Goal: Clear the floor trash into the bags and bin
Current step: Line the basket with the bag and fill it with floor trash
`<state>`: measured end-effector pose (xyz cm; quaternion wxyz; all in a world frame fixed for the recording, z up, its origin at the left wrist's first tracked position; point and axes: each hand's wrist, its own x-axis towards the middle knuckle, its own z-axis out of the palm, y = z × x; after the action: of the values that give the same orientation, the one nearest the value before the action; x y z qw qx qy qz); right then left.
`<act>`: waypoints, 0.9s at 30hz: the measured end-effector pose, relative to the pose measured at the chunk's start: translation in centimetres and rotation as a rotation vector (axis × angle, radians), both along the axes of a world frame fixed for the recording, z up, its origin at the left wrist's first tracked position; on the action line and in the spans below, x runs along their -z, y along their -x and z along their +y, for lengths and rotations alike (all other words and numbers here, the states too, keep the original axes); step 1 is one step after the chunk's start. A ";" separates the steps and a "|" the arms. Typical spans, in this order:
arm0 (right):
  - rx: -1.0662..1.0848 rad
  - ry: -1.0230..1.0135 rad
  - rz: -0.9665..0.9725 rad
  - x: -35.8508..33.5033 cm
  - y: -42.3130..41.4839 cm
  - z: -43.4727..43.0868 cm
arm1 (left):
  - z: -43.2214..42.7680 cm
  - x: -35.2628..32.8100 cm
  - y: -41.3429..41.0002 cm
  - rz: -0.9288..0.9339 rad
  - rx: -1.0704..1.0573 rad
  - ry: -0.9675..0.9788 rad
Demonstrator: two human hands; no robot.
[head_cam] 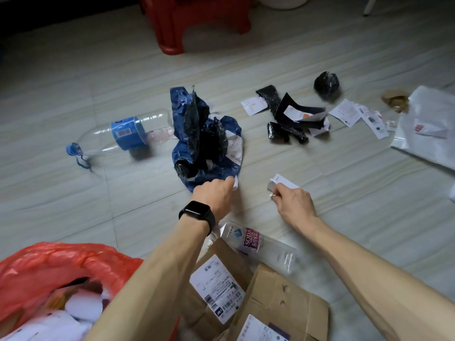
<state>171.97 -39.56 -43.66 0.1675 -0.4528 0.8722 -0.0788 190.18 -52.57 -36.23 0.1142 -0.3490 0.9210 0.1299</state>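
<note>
My left hand (215, 196), with a black watch on the wrist, pinches a small white scrap at the near edge of a crumpled blue and black plastic mailer bag (204, 136). To the right, my right hand (294, 204) grips a white paper slip (282, 184) just above the floor. A red plastic bag (51, 269), open and holding white paper trash, sits at the bottom left. Beyond the mailer lie black wrapper pieces with white labels (290, 115), a black plastic ball (326, 84) and several white slips (362, 116).
A large clear bottle with a blue label (126, 132) lies on its side at the left. A soda bottle (256, 243) and flattened cardboard (270, 299) lie between my arms. A silver mailer (426, 129) is at the right, a red stool (197, 23) at the back.
</note>
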 end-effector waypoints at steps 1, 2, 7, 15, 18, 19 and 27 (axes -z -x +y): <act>0.005 -0.031 -0.027 -0.4 0.2 -0.3 | -0.3 -1.0 -0.6 0.044 -0.053 -0.023; 0.027 -0.045 -0.080 -1.1 0.3 -0.6 | -0.5 -2.1 -1.2 0.097 -0.105 -0.053; 0.285 0.261 -0.557 -5.4 -1.7 -2.1 | -1.9 -8.7 -5.5 0.446 -0.304 -0.236; 0.154 0.575 -1.044 -15.9 -13.1 -6.1 | -2.7 -15.7 -19.0 0.605 -0.504 -0.201; -0.006 0.589 -1.110 -19.3 -18.0 -6.5 | -1.4 -17.1 -24.1 0.503 -0.523 -0.120; -0.070 0.591 -1.109 -20.1 -19.3 -6.3 | -0.8 -17.5 -25.4 0.467 -0.523 -0.105; -0.895 0.406 -0.367 -21.0 -26.8 -2.5 | 5.3 -16.1 -33.6 -0.012 -0.306 0.030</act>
<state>198.81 -42.07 -22.63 0.2436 -0.7833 0.5168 -0.2449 223.76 -47.30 -20.17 0.0935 -0.4877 0.8582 0.1298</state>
